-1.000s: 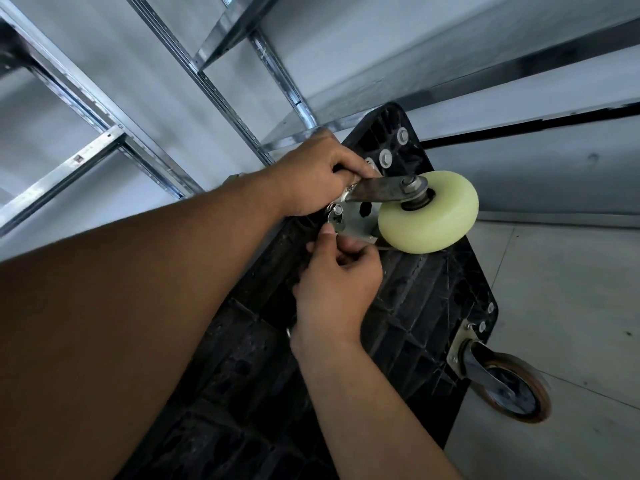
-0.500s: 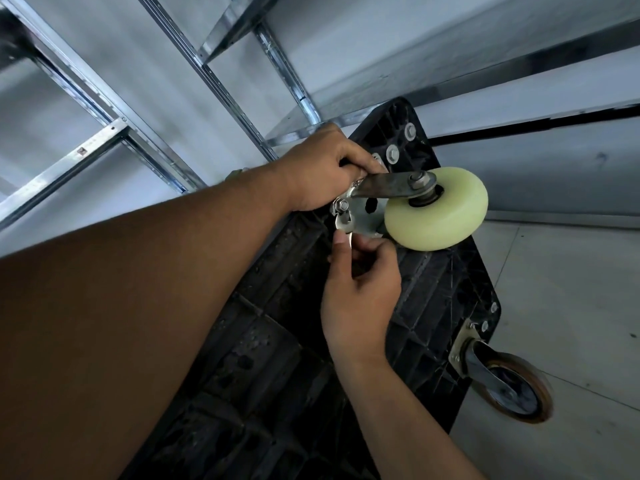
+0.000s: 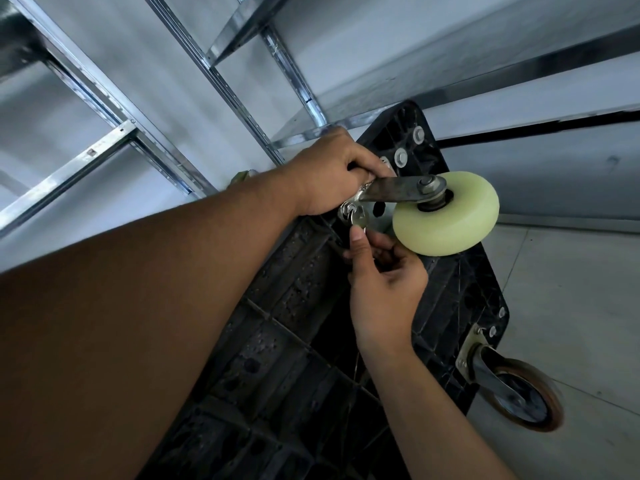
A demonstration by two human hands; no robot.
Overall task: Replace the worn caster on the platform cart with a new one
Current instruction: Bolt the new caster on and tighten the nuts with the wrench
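**At the far corner of the platform cart point(image 3: 294, 341): pale caster point(image 3: 446, 216) held in place**

The cart is tipped up, its black ribbed underside turned to the camera. The caster is set against the upper corner, with its wheel jutting right. Its metal fork is gripped near the base by the left hand point(image 3: 332, 171), fingers curled over it. A small metal piece point(image 3: 356, 219) at the mounting plate point(image 3: 371, 211) is pinched by the right hand point(image 3: 384, 289); what it is cannot be told. A brown-rimmed caster point(image 3: 519, 396) is fixed at the lower right corner. Steel shelving point(image 3: 207, 71) stands behind.
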